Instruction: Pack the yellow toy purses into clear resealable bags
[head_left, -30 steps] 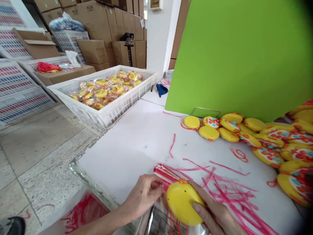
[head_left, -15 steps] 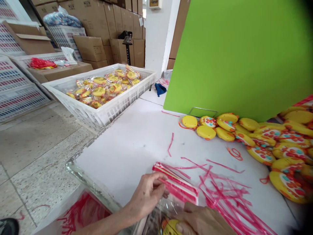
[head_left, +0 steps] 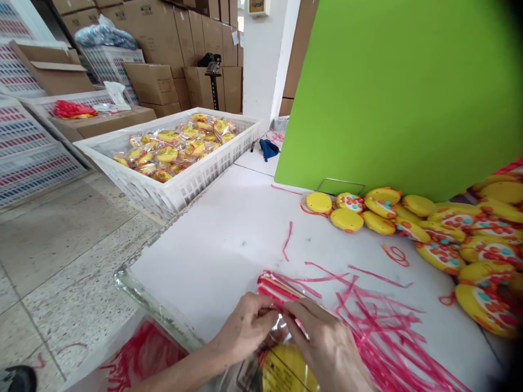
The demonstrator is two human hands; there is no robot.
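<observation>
At the near edge of the table, a clear plastic bag [head_left: 280,331] holds a round yellow toy [head_left: 286,367], seen through the film with dark print over it. My left hand [head_left: 247,324] pinches the bag's upper edge from the left. Close beside it, the fingers of my right hand [head_left: 324,337] are closed on the same edge. Just beyond my fingertips lies a pink-and-white striped stack [head_left: 273,284], partly covered by my hands. Loose pink strips [head_left: 384,326] spread over the tabletop to the right.
Several yellow toys [head_left: 445,258] are heaped on the right, before a large green board [head_left: 392,98]. Left of the white table [head_left: 204,239] stands a white basket [head_left: 171,196] of bagged yellow toys. Pink material [head_left: 143,348] sits below the near table edge. Cartons [head_left: 151,32] fill the background.
My right hand has come up from the toy to the bag's upper edge, beside my left hand. More of the yellow toy shows inside the bag.
</observation>
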